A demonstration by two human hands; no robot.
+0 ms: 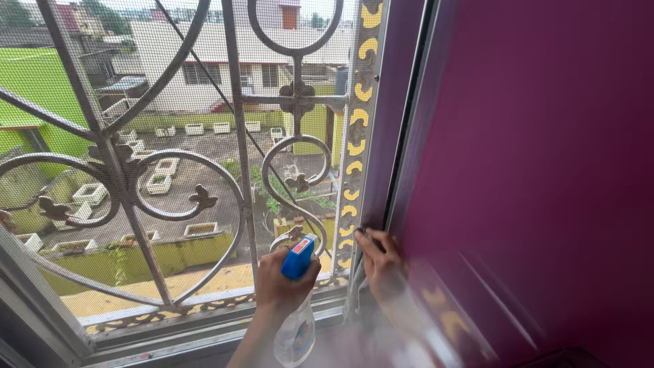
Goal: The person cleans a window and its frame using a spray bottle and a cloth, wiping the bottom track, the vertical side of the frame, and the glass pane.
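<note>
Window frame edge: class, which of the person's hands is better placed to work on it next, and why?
The right hand: its fingers already rest on the window frame edge. The left hand is occupied gripping the spray bottle, beside the frame.

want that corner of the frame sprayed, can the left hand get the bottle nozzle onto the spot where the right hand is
Probably yes. The left hand holds the spray bottle close beside the right hand at the window frame, with nothing between them; only the right hand covers the spot.

Head camera looks down, close, at the window grille (170, 170); single view.
</note>
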